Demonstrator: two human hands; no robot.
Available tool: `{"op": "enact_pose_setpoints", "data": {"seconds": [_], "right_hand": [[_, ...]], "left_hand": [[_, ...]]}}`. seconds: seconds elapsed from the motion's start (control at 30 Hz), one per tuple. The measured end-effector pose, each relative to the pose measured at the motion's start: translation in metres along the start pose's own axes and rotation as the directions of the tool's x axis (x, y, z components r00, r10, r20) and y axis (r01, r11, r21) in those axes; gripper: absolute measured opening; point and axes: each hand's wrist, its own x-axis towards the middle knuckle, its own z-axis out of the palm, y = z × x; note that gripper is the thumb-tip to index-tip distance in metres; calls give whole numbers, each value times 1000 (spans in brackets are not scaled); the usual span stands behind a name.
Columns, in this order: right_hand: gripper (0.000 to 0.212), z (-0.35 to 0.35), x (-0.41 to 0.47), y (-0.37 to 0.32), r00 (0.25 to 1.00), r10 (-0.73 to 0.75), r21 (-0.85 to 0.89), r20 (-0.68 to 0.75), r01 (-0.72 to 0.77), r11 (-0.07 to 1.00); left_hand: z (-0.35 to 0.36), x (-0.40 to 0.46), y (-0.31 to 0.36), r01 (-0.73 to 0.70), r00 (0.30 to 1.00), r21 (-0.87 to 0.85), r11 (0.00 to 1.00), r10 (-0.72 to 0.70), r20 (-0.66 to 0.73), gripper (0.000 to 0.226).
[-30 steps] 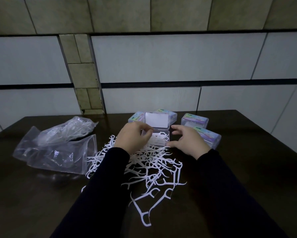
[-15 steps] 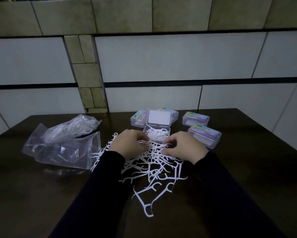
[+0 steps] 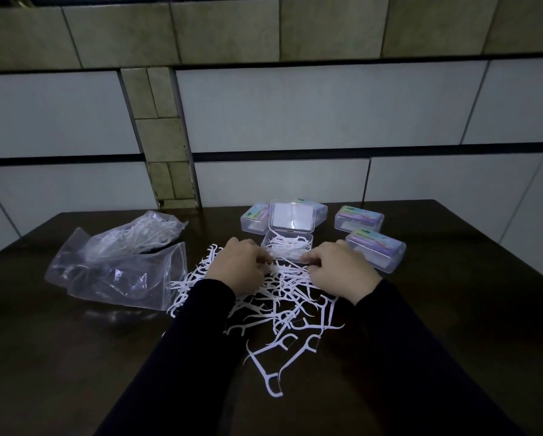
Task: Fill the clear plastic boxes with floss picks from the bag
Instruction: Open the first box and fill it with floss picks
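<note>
Left hand (image 3: 237, 267) and right hand (image 3: 339, 270), fingers curled, pinching into loose pile of white plastic floss picks (image 3: 276, 309) on dark table (image 3: 452, 309), just before open clear plastic box (image 3: 287, 248), partly filled. Risk: tangled picks snag, spill beside box.

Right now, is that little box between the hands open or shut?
Open. The box has its lid tipped up behind it, and white floss picks lie inside, only partly filling it.

One head-worn camera looks forward and down across the worktop (image 3: 452, 309). It sits close above the near edge, facing the tiled wall (image 3: 295, 105).
</note>
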Motion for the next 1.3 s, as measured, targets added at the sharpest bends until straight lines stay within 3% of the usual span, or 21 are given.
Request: {"op": "enact_pose_setpoints", "data": {"seconds": [0.13,0.37,0.6,0.8,0.97,1.1,1.3], "right_hand": [[60,2,0,0,998,17,-84,66,-11,996],[39,7,5,2,998,63,-81,-7,-64,995],[14,10,6,5,990,87,-33,-111,-91,995],[21,9,7,5,981,112,-19,-156,-116,993],[14,11,9,6,962,128,6,-242,-131,991],[18,6,7,4,948,121,-4,-296,-128,992],[25,4,7,3,910,96,1,-404,-105,995]], "left_hand": [[-2,0,3,-5,999,-39,999,7,46,36],[-1,0,4,16,998,-26,1000,-15,58,35],[0,1,5,-50,998,-8,999,50,-33,26],[-6,0,4,-74,987,45,996,79,-139,24],[-7,-2,1,-60,960,72,996,77,-269,23],[-6,-1,1,-57,947,16,998,59,-315,23],[-5,-1,1,-88,895,-218,972,-19,-446,19]]}}
